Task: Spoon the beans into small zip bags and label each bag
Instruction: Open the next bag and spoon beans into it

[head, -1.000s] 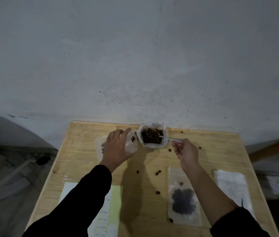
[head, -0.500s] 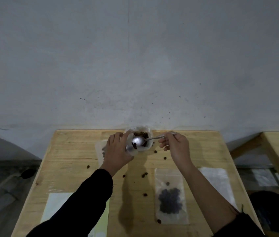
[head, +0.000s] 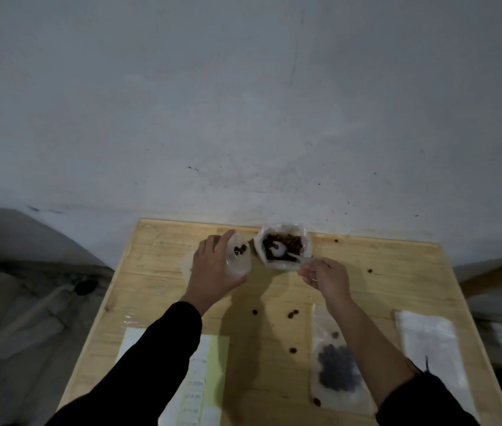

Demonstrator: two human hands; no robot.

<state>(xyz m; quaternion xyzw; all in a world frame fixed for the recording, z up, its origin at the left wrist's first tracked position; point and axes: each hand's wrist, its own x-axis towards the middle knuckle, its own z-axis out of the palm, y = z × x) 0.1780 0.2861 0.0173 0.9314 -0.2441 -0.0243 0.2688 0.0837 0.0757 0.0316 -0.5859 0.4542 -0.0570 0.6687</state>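
A large clear bag of brown beans (head: 283,248) stands open at the far edge of the wooden table (head: 397,272). My left hand (head: 212,269) holds a small clear zip bag (head: 239,255) open beside it, with a few beans inside. My right hand (head: 326,276) pinches the handle of a metal spoon (head: 278,250), whose bowl rests in the large bag's beans. A filled zip bag (head: 337,368) lies flat near my right forearm.
A label sheet (head: 197,385) lies at the near left. A stack of empty clear bags (head: 434,348) sits at the near right. Loose beans (head: 292,314) are scattered over the table's middle. A grey wall rises behind the table, and another wooden surface (head: 495,272) stands to the right.
The spoon has moved from the mouth of the small zip bag back into the large bean bag. More beans now lie in the small bag. My left hand kept holding it.
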